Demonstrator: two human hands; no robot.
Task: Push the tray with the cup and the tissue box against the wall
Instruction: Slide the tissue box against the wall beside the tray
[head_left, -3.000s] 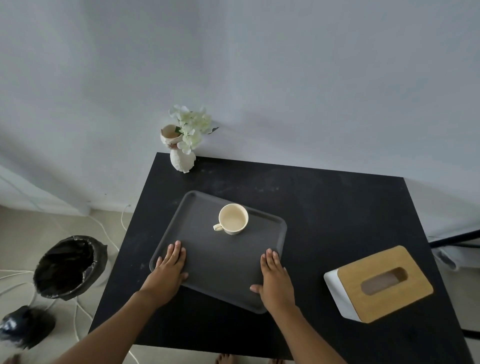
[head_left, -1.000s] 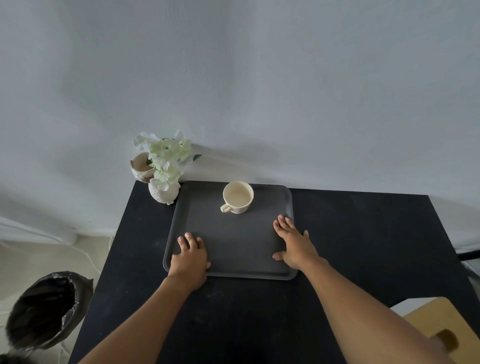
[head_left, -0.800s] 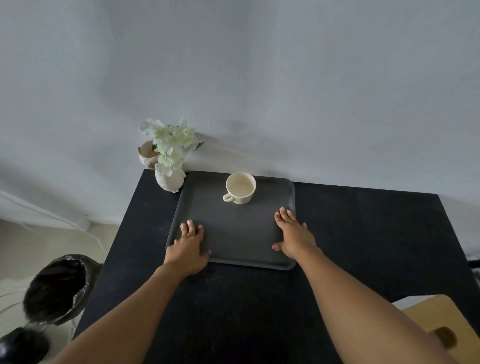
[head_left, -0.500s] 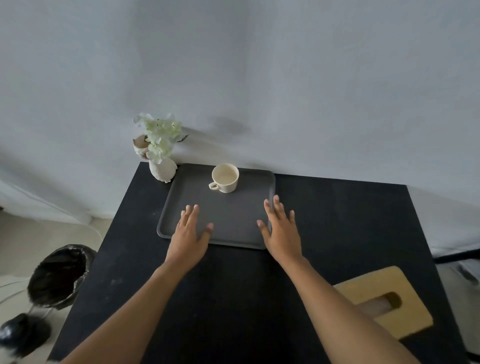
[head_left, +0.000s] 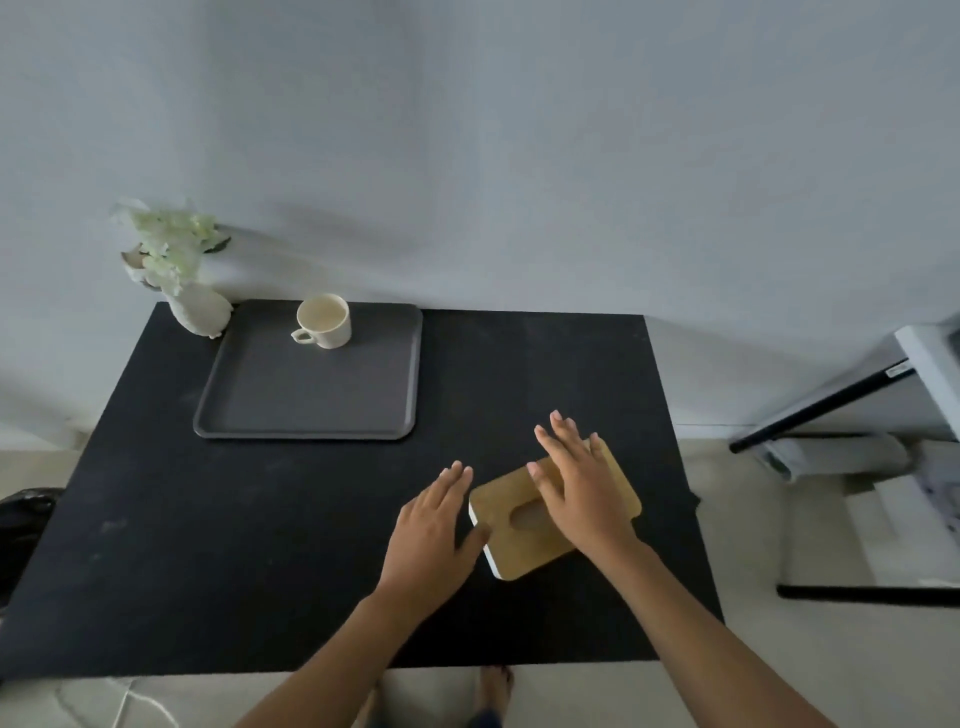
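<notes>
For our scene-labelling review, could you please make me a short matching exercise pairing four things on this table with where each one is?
Things:
1. cup
2. tray
3. tissue box
4. flower vase

Places:
A. at the table's far left corner
B. under the right hand, left hand beside it
C. on the tray's far part
D. far edge at the wall

Pairs: 1-C, 2-D, 3-B, 4-A

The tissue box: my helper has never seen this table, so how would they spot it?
On the black table, look near the front right, away from the grey tray. The tissue box is white-sided with a slotted wooden lid.
</notes>
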